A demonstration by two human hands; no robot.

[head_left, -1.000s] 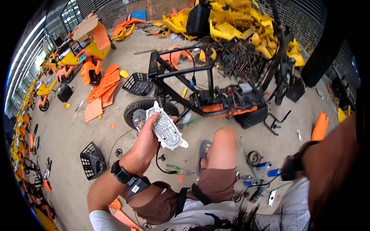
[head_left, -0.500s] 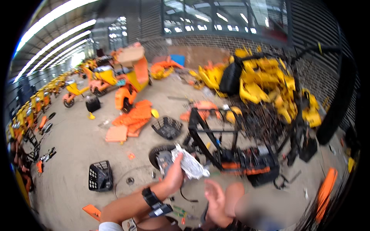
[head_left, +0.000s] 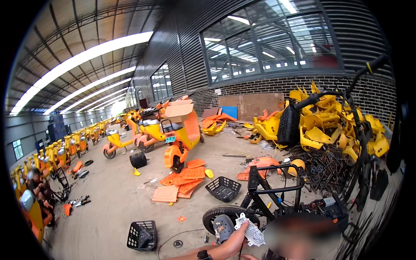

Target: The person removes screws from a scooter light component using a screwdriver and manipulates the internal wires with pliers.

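In my left hand [head_left: 242, 230] is a long silver, ribbed, metallic-looking part [head_left: 255, 236], gripped along one edge. A dark band [head_left: 203, 255] circles my left wrist. Just left of the part is a grey clog [head_left: 223, 228], in front of the black wheel [head_left: 211, 215] of a stripped scooter frame [head_left: 277, 190]. Of my right hand [head_left: 248, 257] only a sliver shows at the lower edge, below the silver part, and its fingers are mostly hidden. A blurred patch covers the area to the right of the part.
Black baskets [head_left: 142, 236] [head_left: 222, 189] lie on the concrete floor. Orange panels [head_left: 184, 180] are piled farther off, near an orange and yellow scooter [head_left: 182, 138]. Yellow body parts [head_left: 318, 130] and dark metal scraps [head_left: 327, 167] heap up at the right. Rows of scooters [head_left: 71, 145] stand at far left.
The view has tilted up and turned left, so the scene sits lower and farther right. My left hand still holds the silver part; my right hand has almost left the picture.
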